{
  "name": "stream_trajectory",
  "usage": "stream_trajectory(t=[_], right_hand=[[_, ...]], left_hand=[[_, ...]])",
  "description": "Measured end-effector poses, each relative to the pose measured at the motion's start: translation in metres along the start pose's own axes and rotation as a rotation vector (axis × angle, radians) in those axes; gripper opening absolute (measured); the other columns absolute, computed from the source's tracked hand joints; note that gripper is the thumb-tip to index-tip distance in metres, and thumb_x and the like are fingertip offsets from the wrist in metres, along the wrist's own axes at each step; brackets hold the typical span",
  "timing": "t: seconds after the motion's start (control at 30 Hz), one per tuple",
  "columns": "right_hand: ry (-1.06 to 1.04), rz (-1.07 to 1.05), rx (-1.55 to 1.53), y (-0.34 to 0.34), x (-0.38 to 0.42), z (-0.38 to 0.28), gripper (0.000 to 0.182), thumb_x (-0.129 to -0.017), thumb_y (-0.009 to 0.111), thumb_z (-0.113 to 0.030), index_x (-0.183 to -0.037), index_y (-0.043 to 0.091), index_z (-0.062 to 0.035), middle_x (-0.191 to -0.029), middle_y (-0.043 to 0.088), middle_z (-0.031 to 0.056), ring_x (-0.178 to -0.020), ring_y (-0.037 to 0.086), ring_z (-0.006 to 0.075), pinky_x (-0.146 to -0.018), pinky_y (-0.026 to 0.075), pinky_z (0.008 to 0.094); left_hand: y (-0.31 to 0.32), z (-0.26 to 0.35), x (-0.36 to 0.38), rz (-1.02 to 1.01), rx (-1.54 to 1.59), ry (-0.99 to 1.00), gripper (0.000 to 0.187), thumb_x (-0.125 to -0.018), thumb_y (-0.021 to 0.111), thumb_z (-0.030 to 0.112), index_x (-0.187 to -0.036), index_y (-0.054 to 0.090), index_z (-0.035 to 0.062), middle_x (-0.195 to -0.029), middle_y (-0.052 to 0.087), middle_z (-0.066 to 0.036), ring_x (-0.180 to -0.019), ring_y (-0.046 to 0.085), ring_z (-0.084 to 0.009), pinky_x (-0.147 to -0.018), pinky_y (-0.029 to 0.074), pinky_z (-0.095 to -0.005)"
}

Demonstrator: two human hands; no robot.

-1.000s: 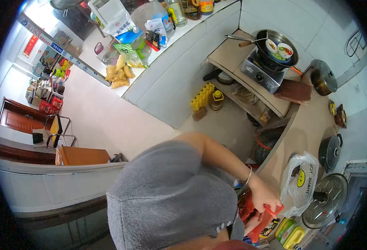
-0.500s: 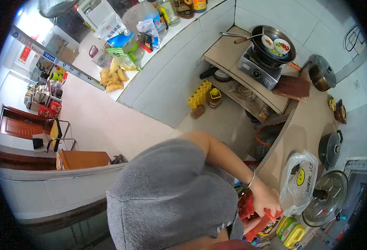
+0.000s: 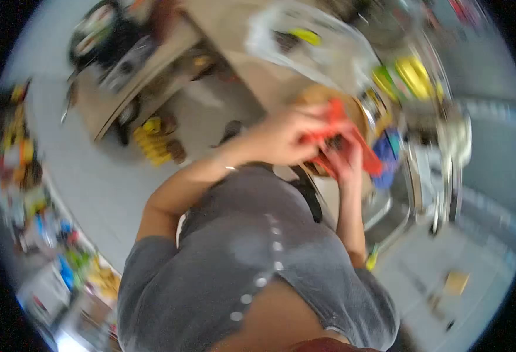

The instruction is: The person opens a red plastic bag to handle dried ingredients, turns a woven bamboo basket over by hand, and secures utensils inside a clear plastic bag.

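Observation:
A red plastic bag is between my two hands, blurred by motion. My left hand, with a bangle on the wrist, has its fingers closed on the bag's upper left part. From below, my right hand grips the bag's lower edge. Something dark shows in the bag's opening between the hands, too blurred to name. Just above, a white plastic bag lies on the counter.
A yellow-green bottle stands at the upper right, beside the sink. The wok is on the stove at the upper left. A yellow object is on the floor below the shelf. Bottles and bags line the left ledge.
The view has swung toward the sink side, so the wok and ledge now appear farther left. Both hands and the red bag are now near the middle, and the right hand shows more fully.

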State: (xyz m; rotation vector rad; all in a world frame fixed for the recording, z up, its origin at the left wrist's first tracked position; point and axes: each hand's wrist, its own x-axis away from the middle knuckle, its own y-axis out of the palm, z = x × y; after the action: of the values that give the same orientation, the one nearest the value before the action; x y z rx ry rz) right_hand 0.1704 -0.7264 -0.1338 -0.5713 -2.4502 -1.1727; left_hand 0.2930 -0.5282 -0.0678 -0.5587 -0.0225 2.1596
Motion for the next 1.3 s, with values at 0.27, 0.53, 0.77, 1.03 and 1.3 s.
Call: stream_trajectory(t=[0.27,0.53,0.77,1.03,1.3], right_hand=[[0.058,0.102,-0.422,0.010,0.013,-0.002,0.039,-0.092,0.043,-0.014,-0.125,0.046,0.0064,-0.128,0.052,0.0194,-0.120,0.050,0.0308,-0.104,0.039,0.0454],[0.033,-0.002,-0.540,0.005,0.026,-0.005,0.046,-0.095,0.032,-0.020,-0.131,0.040,0.0069,-0.134,0.047,0.0207,-0.123,0.048,0.0309,-0.103,0.041,0.0444],[0.032,-0.041,-0.644,-0.003,0.027,-0.004,0.048,-0.094,0.032,-0.020,-0.131,0.038,0.0098,-0.135,0.044,0.0248,-0.121,0.049,0.0340,-0.103,0.041,0.0454],[0.069,-0.052,-0.677,-0.004,0.029,-0.004,0.048,-0.093,0.036,-0.021,-0.130,0.040,0.0094,-0.135,0.044,0.0252,-0.123,0.047,0.0376,-0.104,0.040,0.0486],[0.060,-0.041,-0.660,-0.008,0.025,-0.006,0.044,-0.095,0.035,-0.021,-0.127,0.042,0.0089,-0.133,0.046,0.0265,-0.124,0.045,0.0399,-0.105,0.039,0.0497]], left_hand=[[-0.019,0.013,-0.021,-0.238,0.011,-0.058,0.034,-0.082,0.052,0.002,-0.115,0.059,-0.0044,-0.134,0.052,-0.015,-0.131,0.040,-0.0283,-0.106,0.030,-0.0359],[-0.010,0.016,-0.034,-0.297,0.019,-0.187,0.017,-0.078,0.051,-0.003,-0.094,0.046,-0.0013,-0.132,0.052,-0.019,-0.132,0.039,-0.0294,-0.104,0.031,-0.0356],[-0.005,0.020,-0.039,-0.303,0.025,-0.193,0.047,-0.078,0.050,-0.001,-0.124,0.056,-0.0024,-0.132,0.050,-0.022,-0.130,0.041,-0.0307,-0.106,0.029,-0.0366],[-0.003,0.020,-0.040,-0.333,0.004,-0.211,0.047,-0.076,0.051,-0.001,-0.123,0.057,-0.0030,-0.133,0.049,-0.023,-0.129,0.043,-0.0312,-0.106,0.030,-0.0366],[0.000,0.025,-0.039,-0.294,-0.044,-0.287,0.012,-0.077,0.055,0.002,-0.069,0.046,0.0003,-0.134,0.046,-0.030,-0.094,0.055,-0.0117,-0.076,0.042,-0.0246]])
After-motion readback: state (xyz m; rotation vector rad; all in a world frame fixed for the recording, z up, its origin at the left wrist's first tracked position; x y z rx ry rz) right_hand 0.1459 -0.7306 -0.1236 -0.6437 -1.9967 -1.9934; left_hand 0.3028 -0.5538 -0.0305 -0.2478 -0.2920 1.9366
